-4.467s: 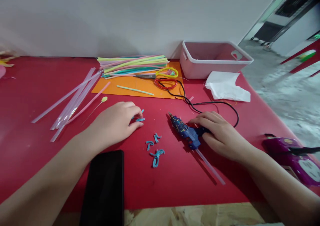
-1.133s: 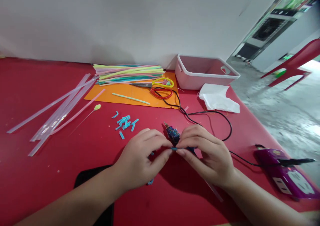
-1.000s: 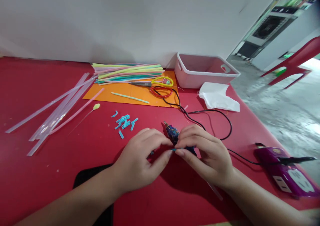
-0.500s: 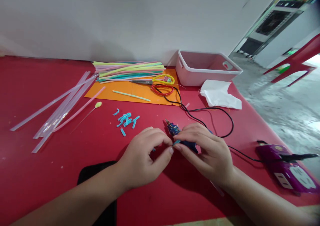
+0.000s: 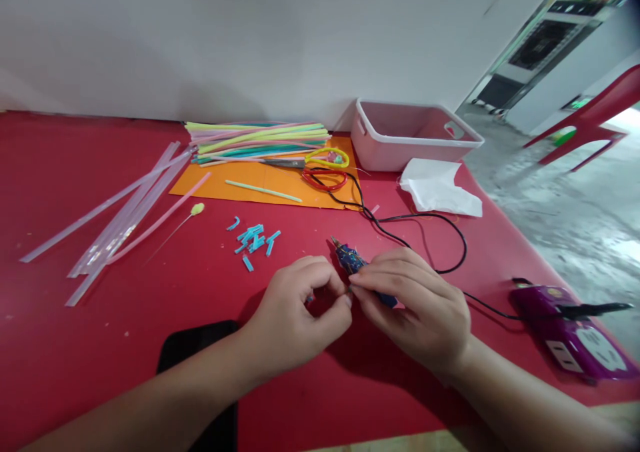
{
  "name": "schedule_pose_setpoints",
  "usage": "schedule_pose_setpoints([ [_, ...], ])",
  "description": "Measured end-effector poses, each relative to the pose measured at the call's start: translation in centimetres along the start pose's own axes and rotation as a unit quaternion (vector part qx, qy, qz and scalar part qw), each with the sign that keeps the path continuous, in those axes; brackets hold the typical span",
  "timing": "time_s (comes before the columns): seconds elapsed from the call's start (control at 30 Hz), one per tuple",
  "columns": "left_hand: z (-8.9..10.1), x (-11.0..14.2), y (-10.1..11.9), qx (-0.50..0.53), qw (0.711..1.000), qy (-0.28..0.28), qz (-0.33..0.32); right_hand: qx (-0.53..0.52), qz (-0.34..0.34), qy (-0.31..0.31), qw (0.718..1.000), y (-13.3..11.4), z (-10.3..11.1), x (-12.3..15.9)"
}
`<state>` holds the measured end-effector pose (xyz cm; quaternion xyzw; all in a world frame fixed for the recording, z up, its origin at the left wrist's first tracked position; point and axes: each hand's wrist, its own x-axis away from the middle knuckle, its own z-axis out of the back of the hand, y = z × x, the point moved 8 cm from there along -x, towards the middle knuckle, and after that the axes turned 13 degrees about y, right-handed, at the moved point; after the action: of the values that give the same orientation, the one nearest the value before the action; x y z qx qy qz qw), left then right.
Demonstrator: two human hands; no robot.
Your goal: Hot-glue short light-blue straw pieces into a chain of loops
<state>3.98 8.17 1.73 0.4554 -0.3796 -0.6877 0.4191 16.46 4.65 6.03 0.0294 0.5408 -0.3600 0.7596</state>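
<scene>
Glue gun (image 5: 352,261) lay under the right hand (image 5: 417,309), whose fingers were bent, tips close together; hold unclear. Left hand (image 5: 300,309) curled, thumb and forefinger pinched on a small blue piece (image 5: 350,292), mostly hidden, just beside the gun. Bare red tabletop (image 5: 295,399) ran from gun toward near edge; cut blue bits (image 5: 256,240) lay left of gun, open strip between.

Med.-dim, cool indoor light; pale grey wall (image 5: 280,32) reads flat & dull. Brightest patch = R side, on the mottled grey floor (image 5: 555,202). Soft dark shadows under my left hand (image 5: 300,309) and right hand (image 5: 423,309) on the glossy red tabletop (image 5: 280,399). Glare spots on clear pinkish plastic strips (image 5: 125,222). Bg far R blurry, stretched; top R corner v. dark.
</scene>
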Motion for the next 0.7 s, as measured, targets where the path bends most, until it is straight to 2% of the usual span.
schedule_pose_setpoints([
  [0.4,-0.2,0.0,-0.4,0.027,0.999,-0.004,0.038,0.073,0.104,-0.032,0.991,-1.2,0.3,0.0],
  [0.53,-0.3,0.3,-0.4,0.028,0.999,-0.012,0.045,0.090,0.101,-0.032,0.990,-0.7,0.5,-0.1],
  [0.7,-0.4,0.6,-0.1,0.030,0.999,-0.017,0.039,0.076,0.034,0.021,0.996,0.7,1.7,-0.9],
])
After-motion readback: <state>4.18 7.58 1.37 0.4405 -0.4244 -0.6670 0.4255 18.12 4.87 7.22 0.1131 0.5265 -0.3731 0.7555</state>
